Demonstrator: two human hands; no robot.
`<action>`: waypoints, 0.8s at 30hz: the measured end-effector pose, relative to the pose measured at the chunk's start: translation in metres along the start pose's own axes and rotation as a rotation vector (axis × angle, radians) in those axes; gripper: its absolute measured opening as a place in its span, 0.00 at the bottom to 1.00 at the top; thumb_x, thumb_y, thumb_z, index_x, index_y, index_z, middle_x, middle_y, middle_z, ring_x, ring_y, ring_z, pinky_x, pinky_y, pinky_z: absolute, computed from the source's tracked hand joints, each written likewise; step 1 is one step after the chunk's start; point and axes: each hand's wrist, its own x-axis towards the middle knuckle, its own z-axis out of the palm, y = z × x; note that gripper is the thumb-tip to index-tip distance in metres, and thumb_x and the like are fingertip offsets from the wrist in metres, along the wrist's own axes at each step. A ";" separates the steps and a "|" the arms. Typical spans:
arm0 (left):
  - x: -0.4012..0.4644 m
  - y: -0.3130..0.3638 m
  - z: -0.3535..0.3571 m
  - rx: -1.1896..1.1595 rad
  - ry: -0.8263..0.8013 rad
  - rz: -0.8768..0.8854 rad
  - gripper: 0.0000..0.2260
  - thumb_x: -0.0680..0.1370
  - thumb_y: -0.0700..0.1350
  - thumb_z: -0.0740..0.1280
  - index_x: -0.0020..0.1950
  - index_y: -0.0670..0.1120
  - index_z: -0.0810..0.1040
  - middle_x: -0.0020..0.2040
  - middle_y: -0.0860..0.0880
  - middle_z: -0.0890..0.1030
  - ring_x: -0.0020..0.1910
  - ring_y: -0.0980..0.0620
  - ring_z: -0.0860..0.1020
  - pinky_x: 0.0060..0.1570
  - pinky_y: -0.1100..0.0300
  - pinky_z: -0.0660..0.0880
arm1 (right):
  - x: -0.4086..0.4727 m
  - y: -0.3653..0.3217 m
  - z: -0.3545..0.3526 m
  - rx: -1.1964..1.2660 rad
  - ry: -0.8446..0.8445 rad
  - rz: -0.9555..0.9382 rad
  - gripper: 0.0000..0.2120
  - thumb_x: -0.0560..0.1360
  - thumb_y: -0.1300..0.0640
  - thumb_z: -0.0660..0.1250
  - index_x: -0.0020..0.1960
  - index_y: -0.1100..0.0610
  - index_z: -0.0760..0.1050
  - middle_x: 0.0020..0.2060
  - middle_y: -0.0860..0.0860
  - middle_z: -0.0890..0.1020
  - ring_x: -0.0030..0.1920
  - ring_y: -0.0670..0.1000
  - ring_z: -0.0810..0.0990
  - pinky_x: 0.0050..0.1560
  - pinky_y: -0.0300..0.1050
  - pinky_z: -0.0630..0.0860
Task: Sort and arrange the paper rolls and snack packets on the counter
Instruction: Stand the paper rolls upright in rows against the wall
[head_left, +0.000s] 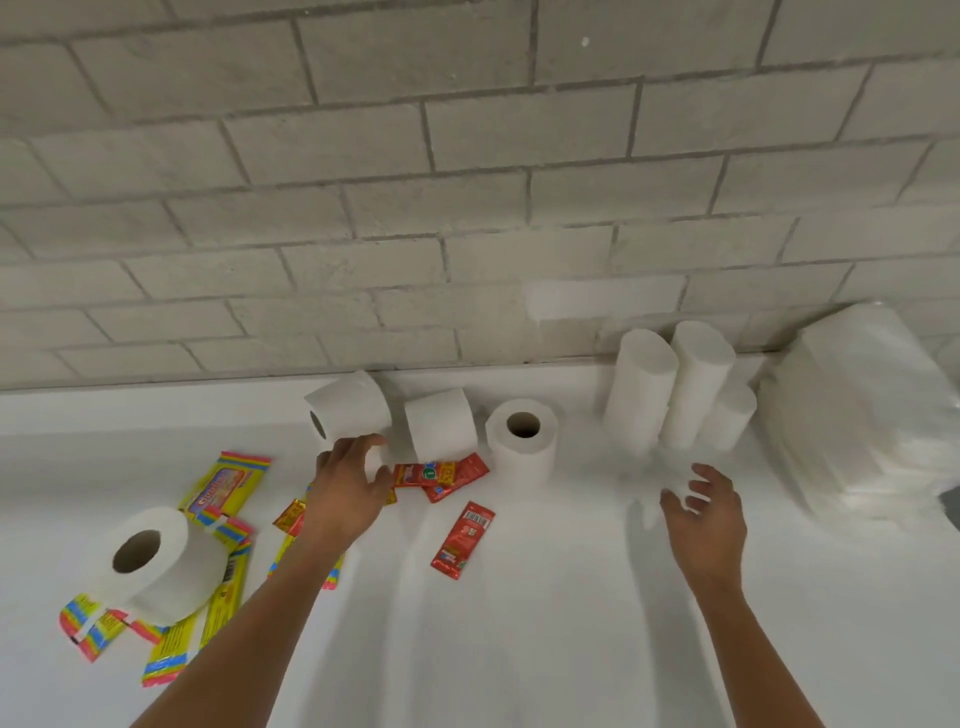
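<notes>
On the white counter (545, 623) three toilet rolls stand near the wall: a tilted one (348, 408), a middle one (440, 423) and an upright one (524, 441). A fourth roll (156, 558) lies at the left on yellow rainbow-edged snack packets (223, 480). Red packets lie in the middle, one pair (441, 474) by the rolls and a single one (462, 540) nearer me. Three tall paper-towel rolls (675, 389) lean at the back right. My left hand (348, 488) hovers just below the tilted roll, fingers curved, holding nothing. My right hand (706, 514) is spread and empty below the tall rolls.
A plastic-wrapped white bundle (862, 410) sits at the far right against the grey brick wall (467, 182). Small yellow-red packets (291, 514) lie partly under my left forearm. The near part of the counter is bare white surface.
</notes>
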 end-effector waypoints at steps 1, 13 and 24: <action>0.003 -0.004 -0.001 0.032 -0.005 0.017 0.19 0.76 0.47 0.66 0.68 0.53 0.74 0.67 0.48 0.74 0.62 0.42 0.71 0.58 0.48 0.73 | -0.007 -0.003 0.004 0.004 -0.008 -0.012 0.22 0.75 0.61 0.72 0.67 0.54 0.71 0.58 0.54 0.77 0.54 0.55 0.79 0.54 0.46 0.75; 0.031 -0.042 0.003 0.364 -0.145 0.070 0.34 0.71 0.48 0.68 0.77 0.52 0.63 0.74 0.50 0.66 0.71 0.42 0.64 0.59 0.49 0.73 | -0.066 -0.037 0.025 -0.004 -0.043 -0.089 0.21 0.75 0.60 0.73 0.65 0.49 0.72 0.56 0.49 0.77 0.53 0.49 0.79 0.47 0.36 0.73; 0.048 -0.055 0.002 0.676 -0.046 0.231 0.24 0.73 0.44 0.68 0.70 0.50 0.73 0.59 0.49 0.77 0.55 0.43 0.76 0.50 0.50 0.70 | -0.105 -0.054 0.033 -0.035 -0.026 -0.133 0.20 0.75 0.59 0.72 0.64 0.47 0.72 0.54 0.46 0.77 0.52 0.45 0.80 0.45 0.32 0.72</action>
